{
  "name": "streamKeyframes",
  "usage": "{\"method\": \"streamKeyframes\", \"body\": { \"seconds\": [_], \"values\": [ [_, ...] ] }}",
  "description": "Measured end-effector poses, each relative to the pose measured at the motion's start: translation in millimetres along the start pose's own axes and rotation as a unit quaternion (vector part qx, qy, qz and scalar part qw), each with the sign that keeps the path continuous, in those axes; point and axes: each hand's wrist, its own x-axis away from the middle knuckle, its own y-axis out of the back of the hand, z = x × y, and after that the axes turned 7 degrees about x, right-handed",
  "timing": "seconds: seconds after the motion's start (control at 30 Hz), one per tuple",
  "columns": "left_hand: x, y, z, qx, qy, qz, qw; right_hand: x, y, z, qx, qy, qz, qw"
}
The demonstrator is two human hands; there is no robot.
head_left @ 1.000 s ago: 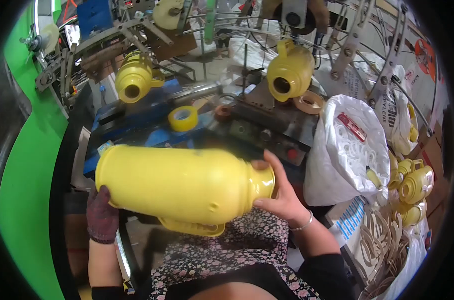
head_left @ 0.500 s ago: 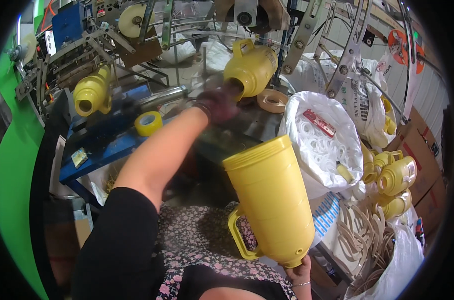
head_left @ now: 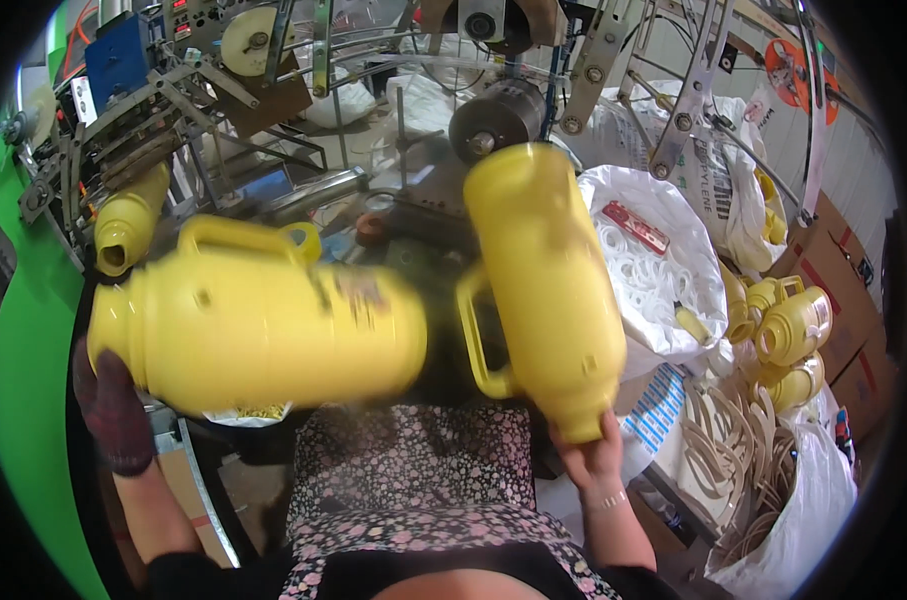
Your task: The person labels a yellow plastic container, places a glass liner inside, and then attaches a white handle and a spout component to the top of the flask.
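Note:
In my left hand (head_left: 118, 415), which wears a dark glove, is a yellow plastic thermos casing (head_left: 273, 325), gripped at its narrow neck. It lies almost level across the left side, handle upward, with a printed patch near its far end, and is blurred by motion. My bare right hand (head_left: 591, 455) grips the neck of another yellow thermos casing (head_left: 548, 285). That one stands neck down, its wide end tilted up and away, its handle to the left. Beyond it, a dark cylindrical drum (head_left: 498, 120) on the machine is bare.
A third yellow casing (head_left: 128, 225) sits at the far left by the machine's metal linkages (head_left: 188, 95). On the right, a white sack (head_left: 598, 185) holds pale rings and a red object (head_left: 635, 228). More casings (head_left: 793, 325) are stacked beyond beige strips (head_left: 728, 455).
The casing that was on the drum has come off and swung toward me to the left in my gloved hand. My right hand's casing has risen and moved away from me.

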Motion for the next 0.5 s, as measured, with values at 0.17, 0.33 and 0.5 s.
{"method": "streamKeyframes", "body": {
  "seconds": [0.17,0.33,0.5],
  "values": [
    [63,20,5,0.02,0.08,0.222,0.971,-69,-162,-36,-0.14,-0.077,0.046,0.986],
    [76,35,-5,-0.161,-0.022,0.365,0.917,-159,-256,-20,-0.229,-0.006,0.092,0.969],
    [82,50,-5,-0.157,0.007,0.387,0.909,-299,-255,12,-0.276,0.036,0.107,0.955]
  ]
}}
